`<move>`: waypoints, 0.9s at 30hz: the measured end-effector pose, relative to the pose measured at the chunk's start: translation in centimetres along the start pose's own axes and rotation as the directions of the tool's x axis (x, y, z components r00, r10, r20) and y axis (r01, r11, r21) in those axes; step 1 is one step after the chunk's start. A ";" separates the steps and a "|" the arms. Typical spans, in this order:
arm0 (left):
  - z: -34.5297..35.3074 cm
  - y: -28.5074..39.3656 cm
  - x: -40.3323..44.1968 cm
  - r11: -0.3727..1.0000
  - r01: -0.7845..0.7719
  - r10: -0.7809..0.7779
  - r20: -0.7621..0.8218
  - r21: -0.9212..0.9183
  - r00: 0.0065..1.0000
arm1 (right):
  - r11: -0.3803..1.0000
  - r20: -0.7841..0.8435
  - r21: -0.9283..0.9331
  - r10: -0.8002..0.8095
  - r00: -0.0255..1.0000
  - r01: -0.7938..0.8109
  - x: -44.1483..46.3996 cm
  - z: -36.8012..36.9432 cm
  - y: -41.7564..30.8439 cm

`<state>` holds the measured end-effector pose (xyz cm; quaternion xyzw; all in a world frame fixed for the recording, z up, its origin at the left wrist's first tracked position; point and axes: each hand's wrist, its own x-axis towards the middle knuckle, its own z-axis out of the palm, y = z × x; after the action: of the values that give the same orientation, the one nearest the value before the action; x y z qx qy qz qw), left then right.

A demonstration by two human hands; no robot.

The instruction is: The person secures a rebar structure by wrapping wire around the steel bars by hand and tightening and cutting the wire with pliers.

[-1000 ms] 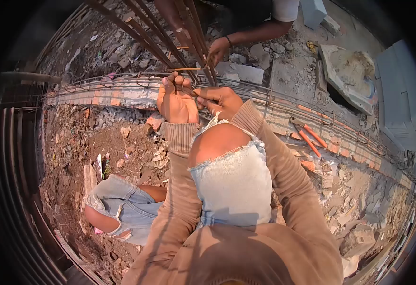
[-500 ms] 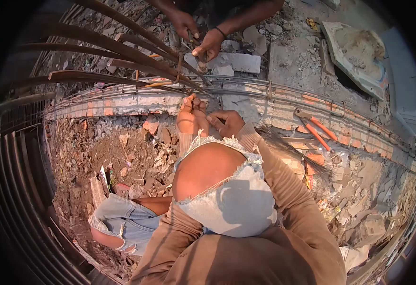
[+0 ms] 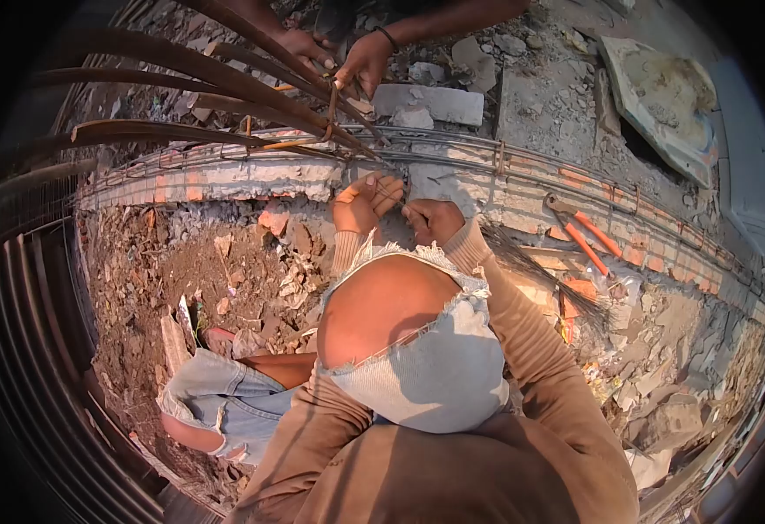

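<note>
While your left hand (image 3: 367, 201) lies palm-up, fingers spread, and your right hand (image 3: 435, 221) curls, its grip too hidden to tell, move both carefully near the slanting steel bars (image 3: 138, 129) just beyond.

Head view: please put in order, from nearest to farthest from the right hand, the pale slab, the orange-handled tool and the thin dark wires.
From the right hand:
1. Thin dark wires, just right.
2. Orange-handled tool, farther right.
3. Pale slab, upper right.
</note>
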<state>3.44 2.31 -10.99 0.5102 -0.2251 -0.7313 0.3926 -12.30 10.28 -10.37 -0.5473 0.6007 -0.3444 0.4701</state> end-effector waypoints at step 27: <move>-0.9 -0.4 4.2 0.876 -0.272 0.284 0.028 0.399 0.958 | 0.382 0.311 -0.836 -0.260 0.914 0.394 8.9 -8.3 -6.6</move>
<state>3.37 -0.78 -14.03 0.5532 -0.4343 -0.5979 0.3847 -17.52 -0.40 -3.26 -0.8385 0.5387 -0.0310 0.0759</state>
